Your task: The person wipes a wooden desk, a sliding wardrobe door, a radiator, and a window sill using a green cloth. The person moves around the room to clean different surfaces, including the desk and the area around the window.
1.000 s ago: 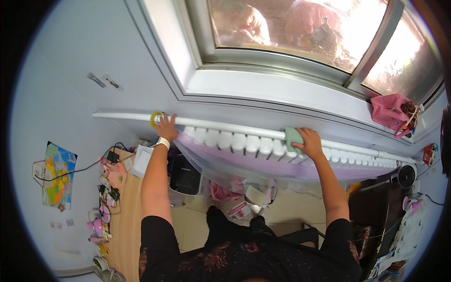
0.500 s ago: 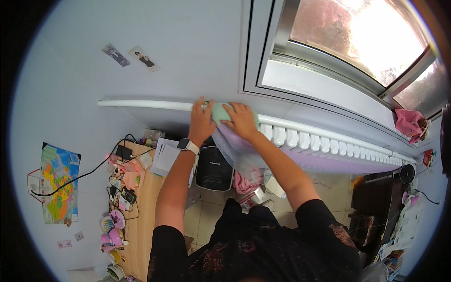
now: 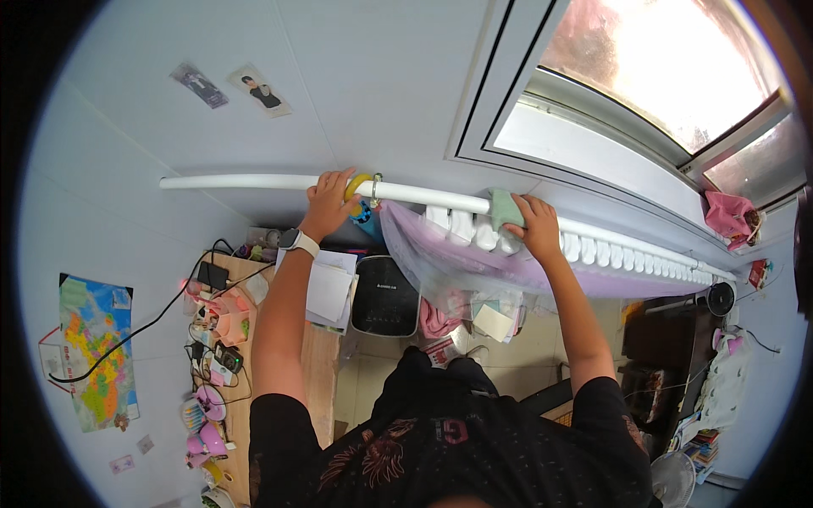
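Note:
A long white rod [image 3: 254,182] crosses in front of the wall, and my left hand [image 3: 329,206] is closed over it, with a watch on that wrist. Touching this hand's fingers is a yellow ring [image 3: 356,184] around the rod, with a small blue-and-black trinket [image 3: 362,212] below. My right hand [image 3: 535,227] grips a pale green cloth [image 3: 506,209] draped over the rod farther right. From white loops on the rod hangs a sheer lilac curtain [image 3: 406,237], bunched toward the right.
A window [image 3: 644,68] is at upper right. Below left stands a wooden desk [image 3: 318,364] with papers [image 3: 326,288], cables and small items. A black bin-like box [image 3: 385,296] sits below the rod. At right are a dark cabinet [image 3: 660,339] and a fan [image 3: 673,478].
My right hand has slid the green cloth rightward along the rod, past the first curtain loops. My left hand has shifted left, and the yellow ring now shows beside it.

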Motion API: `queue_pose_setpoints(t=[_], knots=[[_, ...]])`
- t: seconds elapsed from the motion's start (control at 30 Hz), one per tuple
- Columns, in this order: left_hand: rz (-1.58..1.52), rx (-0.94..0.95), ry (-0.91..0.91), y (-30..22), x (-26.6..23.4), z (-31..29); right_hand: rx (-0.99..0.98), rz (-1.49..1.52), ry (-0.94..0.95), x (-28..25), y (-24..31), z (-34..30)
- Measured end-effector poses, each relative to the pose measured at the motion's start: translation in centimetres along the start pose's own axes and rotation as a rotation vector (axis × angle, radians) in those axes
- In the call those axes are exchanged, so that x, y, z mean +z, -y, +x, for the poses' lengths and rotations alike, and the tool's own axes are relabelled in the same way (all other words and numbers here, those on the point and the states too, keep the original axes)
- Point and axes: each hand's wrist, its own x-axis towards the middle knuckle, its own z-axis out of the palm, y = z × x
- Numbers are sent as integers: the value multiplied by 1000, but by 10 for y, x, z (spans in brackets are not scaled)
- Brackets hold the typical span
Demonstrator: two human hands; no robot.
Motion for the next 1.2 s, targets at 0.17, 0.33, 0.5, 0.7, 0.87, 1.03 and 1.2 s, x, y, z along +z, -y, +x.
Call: queue_pose_setpoints(t=[0.17,0.33,0.5,0.7,0.87,1.03,1.2], knots=[[8,3,35,-9,-8,1,66,-26,-92,34,47,24],[19,7,105,-6,-14,2,91,173,-194,78,151,83],[72,-43,150,-2,-9,4,386,498,4,-3,181,134],[33,-86,40,-3,-11,-8,-557,63,-1050,-261,206,272],[-24,-62,-8,-26,-8,4,-502,-431,-929,-247,207,338],[-48,-86,-22,-14,1,-8,-837,-472,-356,-92,175,262],[-64,-91,-50,-15,-5,-7,-788,-471,-459,-153,186,296]])
